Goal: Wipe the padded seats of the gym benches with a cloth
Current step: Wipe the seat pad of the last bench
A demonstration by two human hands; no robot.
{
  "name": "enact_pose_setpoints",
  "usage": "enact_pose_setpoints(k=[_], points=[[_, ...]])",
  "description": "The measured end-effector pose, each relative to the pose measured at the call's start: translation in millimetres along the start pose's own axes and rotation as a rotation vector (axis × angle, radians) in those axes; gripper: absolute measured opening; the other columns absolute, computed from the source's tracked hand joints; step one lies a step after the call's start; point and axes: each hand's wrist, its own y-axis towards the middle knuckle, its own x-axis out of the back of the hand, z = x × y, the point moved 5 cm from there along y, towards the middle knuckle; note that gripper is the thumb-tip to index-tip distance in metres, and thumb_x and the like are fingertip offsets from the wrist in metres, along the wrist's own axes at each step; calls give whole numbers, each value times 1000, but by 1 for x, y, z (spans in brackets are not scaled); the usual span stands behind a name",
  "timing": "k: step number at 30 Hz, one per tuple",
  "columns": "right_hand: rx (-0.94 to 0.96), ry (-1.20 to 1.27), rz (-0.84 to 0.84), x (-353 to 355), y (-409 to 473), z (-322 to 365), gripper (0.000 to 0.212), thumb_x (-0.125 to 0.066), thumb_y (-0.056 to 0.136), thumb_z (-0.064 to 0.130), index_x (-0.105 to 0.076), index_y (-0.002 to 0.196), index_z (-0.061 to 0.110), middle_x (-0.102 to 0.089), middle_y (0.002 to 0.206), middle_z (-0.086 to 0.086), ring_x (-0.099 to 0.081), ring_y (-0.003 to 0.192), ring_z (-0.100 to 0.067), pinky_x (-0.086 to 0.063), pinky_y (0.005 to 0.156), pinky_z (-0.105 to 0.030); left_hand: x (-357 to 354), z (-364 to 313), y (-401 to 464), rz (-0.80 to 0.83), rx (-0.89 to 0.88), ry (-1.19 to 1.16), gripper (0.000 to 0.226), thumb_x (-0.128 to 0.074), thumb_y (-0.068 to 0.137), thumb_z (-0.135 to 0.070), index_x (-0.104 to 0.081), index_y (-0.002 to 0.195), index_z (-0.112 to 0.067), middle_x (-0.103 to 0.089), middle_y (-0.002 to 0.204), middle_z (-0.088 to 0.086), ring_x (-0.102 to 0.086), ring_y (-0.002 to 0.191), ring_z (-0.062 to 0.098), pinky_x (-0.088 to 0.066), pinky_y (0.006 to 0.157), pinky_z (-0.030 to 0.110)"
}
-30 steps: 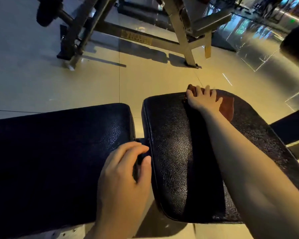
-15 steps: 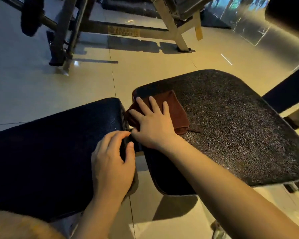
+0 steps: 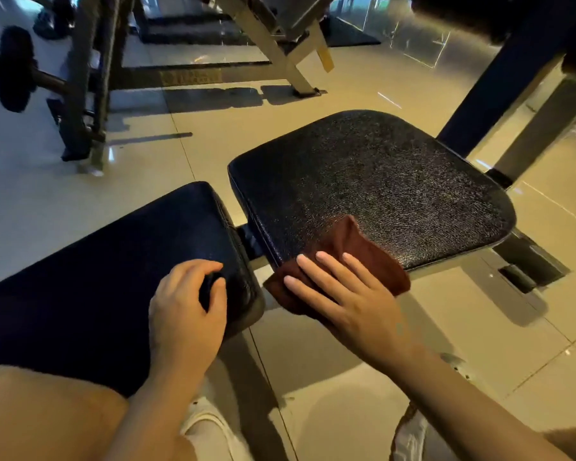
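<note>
A black padded seat point(image 3: 379, 181) stands in the middle, tilted up to the right. Left of it lies the long dark back pad point(image 3: 113, 261) of the same bench. A brown cloth point(image 3: 363, 251) lies over the seat's near edge, partly hanging off it. My right hand point(image 3: 343, 294) presses flat on the cloth with straight fingers. My left hand point(image 3: 187, 304) rests on the near end of the back pad, its fingers curled over the pad's corner.
Another machine's metal frame point(image 3: 273, 38) and a barbell with a black plate point(image 3: 15, 68) stand on the tiled floor behind. A dark upright post point(image 3: 499, 71) rises at the right. My white shoes point(image 3: 213, 427) are below the bench.
My right hand has drawn the cloth from the seat's far edge, across its left end, to the near edge. The view has pulled back. My left hand stays on the back pad.
</note>
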Motion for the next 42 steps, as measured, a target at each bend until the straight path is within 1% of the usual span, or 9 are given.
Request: enact_pose_setpoints(k=[8, 13, 17, 20, 23, 27, 36, 39, 42], points=[[-215, -27, -186, -10, -32, -67, 64, -34, 99, 62, -43, 145, 20, -44, 150, -8, -43, 136, -28, -27, 114, -45, 6, -3, -22, 101, -182, -30, 29, -49, 88, -28, -67, 106, -15, -63, 108, -1, -53, 99, 12, -52, 81, 42], [-755, 245, -552, -36, -62, -63, 55, -31, 102, 53, -42, 140, 15, -35, 151, -14, -20, 144, -36, -13, 119, -54, 11, 0, -31, 202, -241, 5, 32, -46, 89, -33, -66, 108, -18, -61, 108, -6, -55, 99, 11, -54, 82, 47], [-959, 472, -849, -39, -36, -29, 43, -32, 105, 41, -46, 134, 14, -32, 151, -16, -13, 144, -41, -5, 122, -36, 12, -23, -15, 280, -334, 2, 35, -44, 89, -36, -65, 110, -18, -61, 110, -7, -56, 101, 11, -52, 86, 41], [-1152, 717, -1003, -42, -12, 18, 33, -41, 102, 31, -44, 132, 18, -23, 156, -6, -3, 148, -26, -1, 123, -33, 10, -51, 0, 335, -480, 56, 36, -43, 88, -39, -64, 112, -22, -58, 110, -13, -54, 103, 3, -46, 90, 26], [-1129, 800, -1052, -44, 20, 71, 37, -38, 102, 34, -42, 136, 19, -9, 162, 11, 5, 151, -21, -3, 122, -44, 6, -76, 17, 373, -511, 31, 32, -41, 88, -44, -62, 108, -29, -57, 103, -24, -52, 105, -9, -38, 88, 3], [-1050, 734, -1093, -56, 11, 69, 45, -35, 103, 49, -32, 142, 26, -4, 162, 17, 1, 151, -20, -9, 122, -42, -10, -95, 39, 418, -432, -13, 35, -40, 91, -49, -65, 107, -31, -62, 103, -22, -56, 104, -4, -39, 86, 5], [-1405, 964, -1297, -46, -56, -131, 51, -43, 97, 25, -41, 144, 6, -16, 159, -22, -10, 148, -36, -9, 121, -49, -46, -117, 41, 632, -338, 45, 42, -36, 83, -53, -53, 119, -42, -53, 116, -30, -46, 111, -17, -34, 83, -3], [-1472, 1057, -1292, -45, -68, -158, 56, -40, 96, 29, -33, 149, 13, -12, 162, -14, -9, 150, -26, -13, 121, -46, -54, -110, 47, 625, -325, 87, 29, -45, 89, -46, -53, 117, -45, -55, 118, -24, -51, 111, -8, -40, 85, 7], [-1421, 1069, -1378, -50, -55, -105, 54, -38, 99, 28, -20, 148, 43, -13, 162, -10, -12, 150, -25, -19, 120, -48, -58, -108, 55, 534, -327, 116, 24, -54, 94, -26, -58, 114, -39, -59, 113, -20, -55, 107, -5, -44, 90, 15]])
